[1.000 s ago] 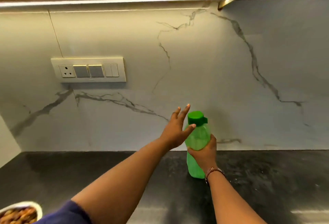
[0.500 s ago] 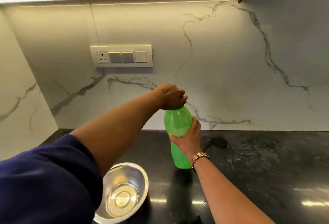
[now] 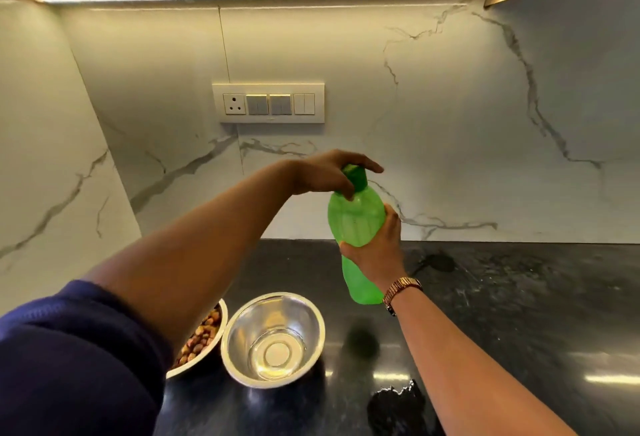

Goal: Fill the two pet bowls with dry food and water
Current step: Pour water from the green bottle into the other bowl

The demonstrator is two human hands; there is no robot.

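Note:
My right hand [image 3: 375, 245] grips the middle of a translucent green bottle [image 3: 356, 217], held upright a little above the dark counter. My left hand [image 3: 329, 177] is closed over the bottle's darker green cap [image 3: 358, 177], partly hiding it. In front of the bottle stands a steel bowl [image 3: 273, 338] with a little clear water in its bottom. To its left a second steel bowl [image 3: 204, 335] holds brown dry food, half hidden under my left arm.
The black stone counter [image 3: 519, 314] runs to the right, with a dark wet patch [image 3: 398, 404] near its front edge. A marble backsplash rises behind, carrying a switch and socket panel [image 3: 268, 102]. A side wall closes the left end.
My view has tilted down, bringing both bowls into sight. My left hand has gone from reaching for the cap to gripping it, and the bottle is lifted off the counter.

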